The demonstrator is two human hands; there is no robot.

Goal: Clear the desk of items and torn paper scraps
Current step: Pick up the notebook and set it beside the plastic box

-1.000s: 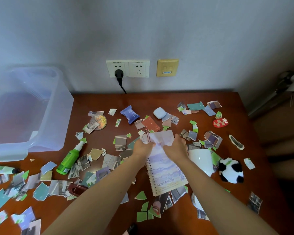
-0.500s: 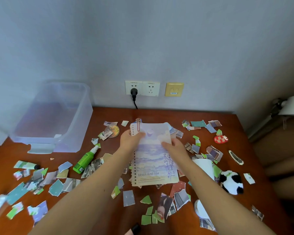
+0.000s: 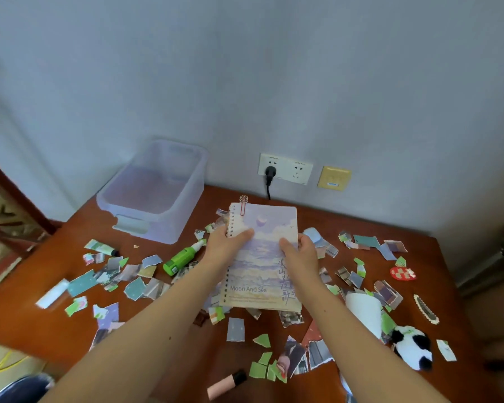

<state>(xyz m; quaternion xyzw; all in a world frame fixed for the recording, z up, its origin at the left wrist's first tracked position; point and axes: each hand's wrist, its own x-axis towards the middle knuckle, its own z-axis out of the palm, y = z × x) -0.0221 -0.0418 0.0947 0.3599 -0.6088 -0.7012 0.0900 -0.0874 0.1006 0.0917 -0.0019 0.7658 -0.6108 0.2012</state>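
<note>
The fingers [image 3: 245, 234] of the left hand [image 3: 230, 242] pinch the notebook [image 3: 262, 266] on its wire side, thumb flat on the cover. The right hand [image 3: 300, 251] pinches the other side the same way. The rest of the fingers are under the book, so I cannot see them.

The notebook is up in the air between both hands, over the mess. I think it is light and a bit bendy, with a smooth cover that could slip. Holding both long sides looks like a good way to keep it flat. A little clip [image 3: 243, 206] sticks out on top and might fall off.

Under it lie lots of torn paper scraps [image 3: 134, 287] all over the brown counter [image 3: 24, 324]. A green bottle [image 3: 184, 257] lies near the left hand. The clear bin [image 3: 163, 228] sits at the back left, and it looks like a good place for the book.
</note>
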